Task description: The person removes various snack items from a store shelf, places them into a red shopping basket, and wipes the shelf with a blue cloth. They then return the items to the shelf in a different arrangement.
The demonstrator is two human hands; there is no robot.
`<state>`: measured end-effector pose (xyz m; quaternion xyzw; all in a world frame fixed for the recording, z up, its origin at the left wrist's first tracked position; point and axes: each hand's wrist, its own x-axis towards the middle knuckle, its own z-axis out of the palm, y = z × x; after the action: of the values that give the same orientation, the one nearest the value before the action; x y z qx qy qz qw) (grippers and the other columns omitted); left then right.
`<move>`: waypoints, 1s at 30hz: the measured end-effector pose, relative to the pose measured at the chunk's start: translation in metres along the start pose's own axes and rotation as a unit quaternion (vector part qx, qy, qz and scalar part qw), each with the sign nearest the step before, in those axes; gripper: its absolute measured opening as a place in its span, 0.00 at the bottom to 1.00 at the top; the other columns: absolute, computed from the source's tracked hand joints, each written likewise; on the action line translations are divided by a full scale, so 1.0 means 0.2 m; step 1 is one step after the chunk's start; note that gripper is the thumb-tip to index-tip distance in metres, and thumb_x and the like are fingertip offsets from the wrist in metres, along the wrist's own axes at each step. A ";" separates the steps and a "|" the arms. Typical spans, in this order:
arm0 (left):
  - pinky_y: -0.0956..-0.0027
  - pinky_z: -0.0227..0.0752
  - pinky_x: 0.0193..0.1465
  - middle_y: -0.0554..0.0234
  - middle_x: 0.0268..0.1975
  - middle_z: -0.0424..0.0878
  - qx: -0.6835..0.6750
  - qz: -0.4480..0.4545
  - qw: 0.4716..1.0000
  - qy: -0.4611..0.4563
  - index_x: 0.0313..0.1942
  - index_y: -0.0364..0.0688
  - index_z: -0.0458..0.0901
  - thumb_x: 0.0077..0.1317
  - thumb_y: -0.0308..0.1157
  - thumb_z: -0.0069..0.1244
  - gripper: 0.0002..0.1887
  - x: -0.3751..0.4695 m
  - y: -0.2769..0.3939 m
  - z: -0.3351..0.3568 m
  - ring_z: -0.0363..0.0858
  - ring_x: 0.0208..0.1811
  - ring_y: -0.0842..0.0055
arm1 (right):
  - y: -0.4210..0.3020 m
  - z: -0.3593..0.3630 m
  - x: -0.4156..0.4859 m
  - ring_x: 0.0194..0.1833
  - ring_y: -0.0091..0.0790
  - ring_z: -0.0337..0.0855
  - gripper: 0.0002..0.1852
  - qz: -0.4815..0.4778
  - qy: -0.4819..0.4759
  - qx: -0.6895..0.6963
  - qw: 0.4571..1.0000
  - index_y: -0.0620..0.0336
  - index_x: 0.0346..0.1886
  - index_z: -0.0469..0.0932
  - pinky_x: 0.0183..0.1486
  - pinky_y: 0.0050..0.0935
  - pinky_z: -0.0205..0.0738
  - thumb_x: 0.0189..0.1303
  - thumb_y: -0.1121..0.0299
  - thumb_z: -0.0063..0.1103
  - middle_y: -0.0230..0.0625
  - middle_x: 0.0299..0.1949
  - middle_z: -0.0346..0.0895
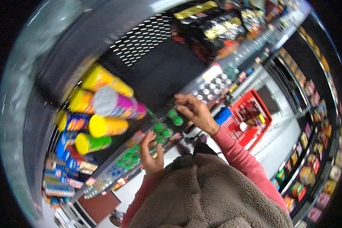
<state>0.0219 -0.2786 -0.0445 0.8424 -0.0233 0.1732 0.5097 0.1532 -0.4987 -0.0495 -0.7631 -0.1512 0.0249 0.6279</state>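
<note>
My left hand is beside several green-capped bottles in the front row of a shelf, its thumb and fingers apart. One green cap shows between the fingers; whether they touch it is unclear. My right hand reaches over the shelf's front edge near two more green caps, fingers slightly curled and nothing visible in them. Farther in, a purple canister with a clear lid stands among yellow-lidded canisters. Motion blurs the picture.
Boxed goods sit at the shelf's left end, shiny black and gold packets at its far end. White-capped dark bottles line the front. A red shopping basket is on the right; another stocked shelf stands beyond it.
</note>
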 end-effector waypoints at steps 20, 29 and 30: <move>0.69 0.80 0.48 0.52 0.54 0.87 0.014 -0.101 0.946 -0.309 0.61 0.34 0.79 0.71 0.21 0.55 0.18 0.01 -0.03 0.60 0.87 0.51 0.69 | 1.65 -0.93 -1.46 0.64 0.66 0.76 0.48 0.533 0.238 -0.306 0.752 0.31 0.81 0.56 0.63 0.56 0.78 0.60 0.58 0.77 0.57 0.69 0.70; 0.69 0.79 0.50 0.54 0.55 0.87 0.024 -0.206 0.921 -0.329 0.64 0.38 0.78 0.75 0.28 0.55 0.19 -0.10 -0.16 0.69 0.87 0.50 0.74 | 1.99 -1.12 -1.42 0.65 0.59 0.74 0.52 0.503 0.189 -0.400 0.743 0.27 0.77 0.63 0.55 0.53 0.86 0.48 0.62 0.84 0.38 0.73 0.63; 0.69 0.79 0.51 0.54 0.55 0.87 0.023 -0.208 0.921 -0.328 0.63 0.38 0.79 0.75 0.28 0.55 0.18 -0.10 -0.16 0.70 0.87 0.50 0.74 | 2.03 -1.12 -1.42 0.66 0.60 0.74 0.51 0.506 0.176 -0.409 0.738 0.27 0.77 0.63 0.54 0.53 0.86 0.48 0.61 0.83 0.38 0.73 0.62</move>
<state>0.0473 -0.3870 -0.1377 0.8492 -0.0094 -0.2228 0.4787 0.0152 -0.8538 -0.4370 -0.9014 0.3750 0.1403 0.1650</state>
